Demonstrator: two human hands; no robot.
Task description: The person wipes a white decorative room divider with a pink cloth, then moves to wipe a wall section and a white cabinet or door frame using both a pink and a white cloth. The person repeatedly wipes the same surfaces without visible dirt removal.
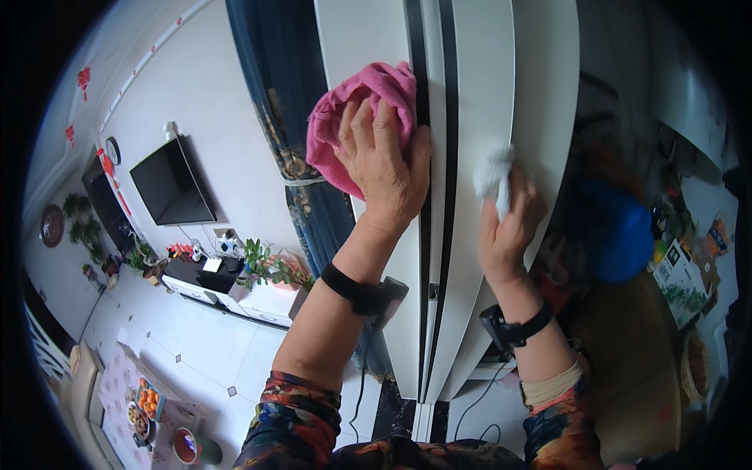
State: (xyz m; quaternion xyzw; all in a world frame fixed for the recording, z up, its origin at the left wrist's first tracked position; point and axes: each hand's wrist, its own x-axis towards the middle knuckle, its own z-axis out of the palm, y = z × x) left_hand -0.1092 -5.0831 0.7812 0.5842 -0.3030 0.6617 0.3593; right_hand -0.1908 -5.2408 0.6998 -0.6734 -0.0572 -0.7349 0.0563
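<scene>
My left hand [382, 164] holds a bunched pink cloth [329, 147] flat against a white door-frame panel [358, 35], fingers spread over it and thumb near a dark strip. My right hand [514, 223] grips a white cloth [494, 170] between thumb and fingers, against the white panel on the other side [482, 76]. The cloth is slightly blurred. Between the hands, two dark strips [449, 176] run the height of the frame, and a small metal strike plate [433, 292] sits low on the pale band between them. Both wrists wear black straps with small devices.
A blue patterned curtain [311, 205] hangs close left of the frame. Further left are a wall-mounted television [174, 181], a low white cabinet [270, 302] and a table with fruit [150, 402]. Dark cables [359, 388] trail on the floor. A blue bag [620, 235] is at right.
</scene>
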